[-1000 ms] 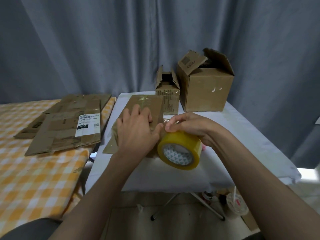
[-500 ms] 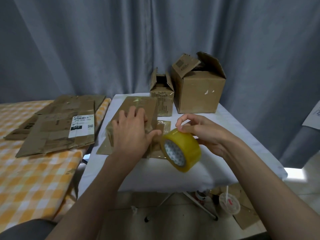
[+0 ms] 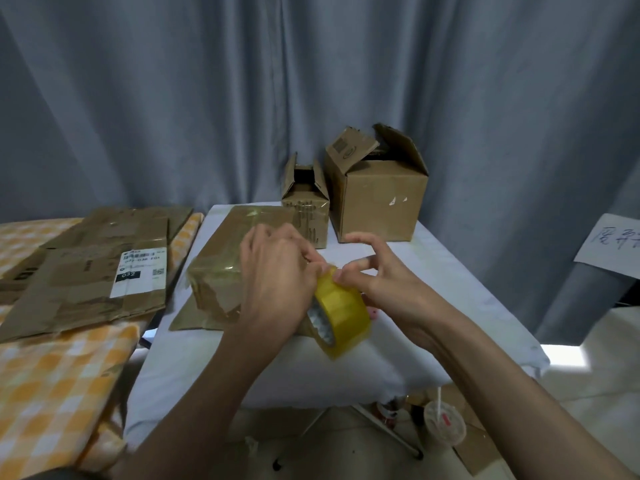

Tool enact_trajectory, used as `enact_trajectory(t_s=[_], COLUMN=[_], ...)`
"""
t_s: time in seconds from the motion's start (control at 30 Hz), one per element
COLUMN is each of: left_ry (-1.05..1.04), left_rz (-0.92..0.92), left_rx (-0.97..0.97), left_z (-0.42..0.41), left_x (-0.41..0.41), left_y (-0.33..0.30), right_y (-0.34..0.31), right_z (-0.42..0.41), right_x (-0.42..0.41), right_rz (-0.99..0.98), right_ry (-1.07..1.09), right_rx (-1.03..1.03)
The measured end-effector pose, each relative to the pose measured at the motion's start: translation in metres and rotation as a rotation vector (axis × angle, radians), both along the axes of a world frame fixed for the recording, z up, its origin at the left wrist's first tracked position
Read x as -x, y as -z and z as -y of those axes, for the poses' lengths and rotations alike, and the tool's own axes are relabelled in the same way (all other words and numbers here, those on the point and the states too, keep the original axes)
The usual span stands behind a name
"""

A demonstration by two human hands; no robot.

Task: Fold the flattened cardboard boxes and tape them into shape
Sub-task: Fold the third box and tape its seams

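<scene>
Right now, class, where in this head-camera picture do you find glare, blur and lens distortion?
Head view: glare glints on the shiny tape over the folded box; both hands look slightly soft at the fingertips around the tape roll; the wide lens bows the curtain folds toward the edges; bright floor patch at right is washed out.

Head camera looks forward and down, seemingly near the table (image 3: 450,258).

Left hand (image 3: 273,282) covers the near right part of the taped box (image 3: 216,278) and the tape roll's (image 3: 341,311) left side; its fingers' grip on the roll cannot be told. Right hand (image 3: 384,282) blurred at the fingers. Paper sheet (image 3: 611,244) cut by the right edge, writing unreadable. Label (image 3: 140,271) on flattened cardboard (image 3: 79,289): print too small.
</scene>
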State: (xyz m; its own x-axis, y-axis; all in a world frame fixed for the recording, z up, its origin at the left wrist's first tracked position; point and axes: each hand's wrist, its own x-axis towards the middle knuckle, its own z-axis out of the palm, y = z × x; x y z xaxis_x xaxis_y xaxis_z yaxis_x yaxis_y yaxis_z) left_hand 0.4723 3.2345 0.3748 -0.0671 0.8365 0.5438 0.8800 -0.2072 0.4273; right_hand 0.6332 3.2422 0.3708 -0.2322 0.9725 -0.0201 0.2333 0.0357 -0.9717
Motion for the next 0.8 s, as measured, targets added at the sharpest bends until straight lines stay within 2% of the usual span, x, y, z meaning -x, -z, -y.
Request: enact_trajectory(t_s=[0.13,0.23,0.33,0.5,0.8], left_ry=[-0.036,-0.025,0.017,-0.027,0.016], left_rz=[0.022,0.065,0.063,0.142,0.006], left_rx=[-0.067,-0.159,-0.245,-0.119,0.051], left_z=[0.0,0.004,0.011,0.005,-0.008], left_x=[-0.002,-0.003,-0.009,-0.001,-0.001], left_y=[0.002,-0.006,-0.021,-0.026,-0.012], right_y=[-0.003,-0.004,-0.006,-0.014,-0.012], right_z=[0.008,0.008,0.002,0.004,0.003], right_x=[-0.002,-0.001,-0.006,-0.021,-0.029], right_rz=[-0.02,-0.037,0.057,0.073,0.054], right_ry=[-0.132,-0.06,0.06,-0.117,-0.167], right_rx=[0.034,-0.099,-0.25,-0.339,-0.28])
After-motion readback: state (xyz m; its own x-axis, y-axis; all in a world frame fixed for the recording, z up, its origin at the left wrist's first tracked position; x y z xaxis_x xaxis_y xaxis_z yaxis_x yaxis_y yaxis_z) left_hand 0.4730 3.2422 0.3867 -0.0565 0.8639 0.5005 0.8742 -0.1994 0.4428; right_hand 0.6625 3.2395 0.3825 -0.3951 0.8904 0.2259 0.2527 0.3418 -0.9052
